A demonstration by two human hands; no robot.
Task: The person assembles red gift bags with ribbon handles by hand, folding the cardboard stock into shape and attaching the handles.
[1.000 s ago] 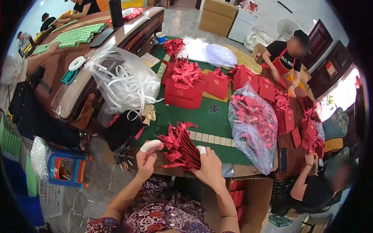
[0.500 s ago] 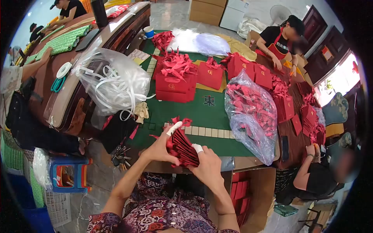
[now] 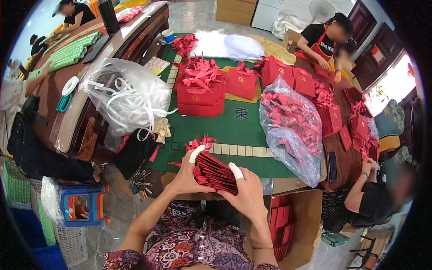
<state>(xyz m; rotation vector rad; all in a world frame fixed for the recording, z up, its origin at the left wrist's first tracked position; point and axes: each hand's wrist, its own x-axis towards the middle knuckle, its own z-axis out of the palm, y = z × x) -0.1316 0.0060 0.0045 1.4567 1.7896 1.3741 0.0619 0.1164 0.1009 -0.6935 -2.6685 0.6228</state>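
A thick stack of flat red paper gift bags [image 3: 217, 172] is held edge-up between my two hands at the near edge of the table. My left hand [image 3: 185, 177] grips its left end, with white wrapping on one fingertip. Around the right end closes my right hand [image 3: 245, 191], which also has a wrapped finger. Red ribbon handles [image 3: 204, 141] stick out at the stack's far left. Beyond it, a pile of finished-looking red bags [image 3: 200, 101] stands on the green mat [image 3: 216, 130]. To the right lies a clear plastic bag [image 3: 292, 130] full of red ribbons.
A clear bag of white straps [image 3: 130, 96] sits at the left. More red bags [image 3: 279, 74] stand at the back right, and a phone [image 3: 332, 166] lies near the right edge. An open carton [image 3: 306, 225] holds red bags below. Co-workers sit around the tables.
The stack has tilted and its edges now lie more evenly together. My right hand has shifted slightly right, its wrapped finger lifted higher. My left hand keeps its grip.
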